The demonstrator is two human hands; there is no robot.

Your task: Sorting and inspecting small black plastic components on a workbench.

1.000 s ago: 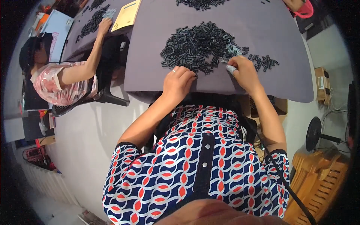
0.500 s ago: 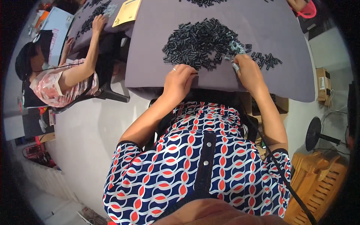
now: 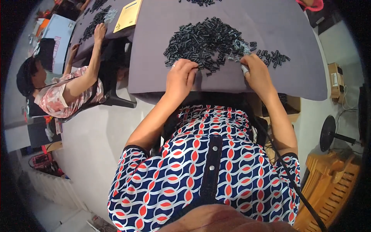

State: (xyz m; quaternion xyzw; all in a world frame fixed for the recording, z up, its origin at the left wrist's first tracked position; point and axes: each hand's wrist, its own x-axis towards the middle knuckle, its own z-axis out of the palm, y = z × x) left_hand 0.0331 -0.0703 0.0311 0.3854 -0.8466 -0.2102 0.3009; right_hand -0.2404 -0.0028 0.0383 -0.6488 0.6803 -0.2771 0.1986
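A large pile of small black cylindrical pieces [image 3: 193,40] lies on the grey-covered table in front of me. My left hand [image 3: 181,79], with a ring on one finger, is at the pile's near left edge. Its thumb and forefinger pinch a small black piece [image 3: 198,67]. At the near right side, my right hand [image 3: 256,71] has its fingertips closed beside a little heap of small clear, silvery pieces [image 3: 241,47]. Its thumb bears a pale wrapping [image 3: 244,69]; whatever the fingertips hold is hidden. Right of that hand lies a smaller group of black pieces [image 3: 276,58].
The grey tablecloth [image 3: 293,83] ends just before my body. A yellow envelope [image 3: 127,15] lies at the far left. Another person [image 3: 77,87] works on similar pieces at the left table. A black-based stand [image 3: 328,133] and wooden chair [image 3: 328,189] stand at right.
My left hand has moved slightly forward and left, its fingertips now nearer the pile. The right hand stays at the silvery pieces. The whole view has shifted a little.
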